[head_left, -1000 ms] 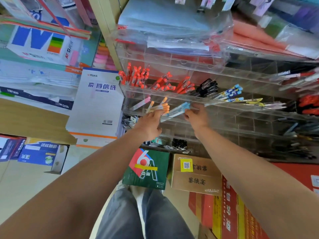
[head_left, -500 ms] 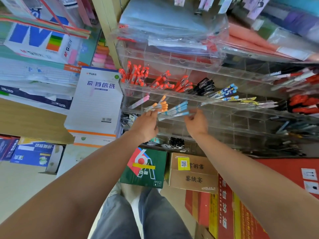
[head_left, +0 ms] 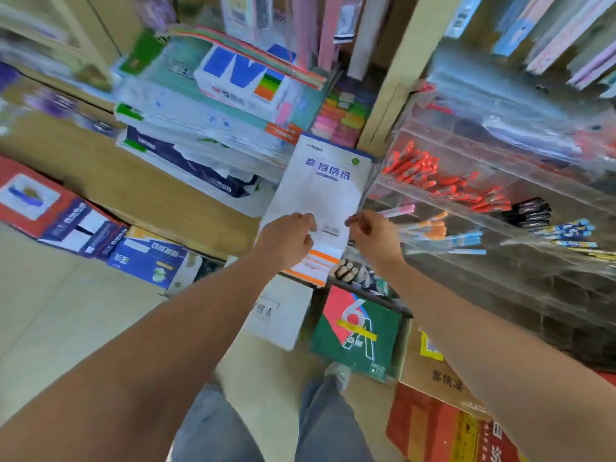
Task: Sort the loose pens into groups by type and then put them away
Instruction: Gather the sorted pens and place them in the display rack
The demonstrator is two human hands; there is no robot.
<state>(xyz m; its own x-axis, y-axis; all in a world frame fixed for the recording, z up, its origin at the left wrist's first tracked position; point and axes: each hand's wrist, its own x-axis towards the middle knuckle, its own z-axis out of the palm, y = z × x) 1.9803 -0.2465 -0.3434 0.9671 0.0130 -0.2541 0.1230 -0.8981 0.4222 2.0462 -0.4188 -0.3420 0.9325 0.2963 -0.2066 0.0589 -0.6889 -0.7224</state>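
Pink slim plastic pen [head_left: 398, 210] lies just right of R hand [head_left: 373, 236], axis running rightward; L hand [head_left: 288, 240] farther; both hands' fingers curled, can't tell if gripping anything.

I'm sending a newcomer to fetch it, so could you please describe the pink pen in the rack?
Find the clear plastic rack on the right. On the tier below the red pens, at its left end, the pink pen lies beside the right hand. Its neighbours are orange-capped pens and blue pens.

A single head-worn view looks steeply down, close over both forearms toward nearby shelves [head_left: 433, 181].
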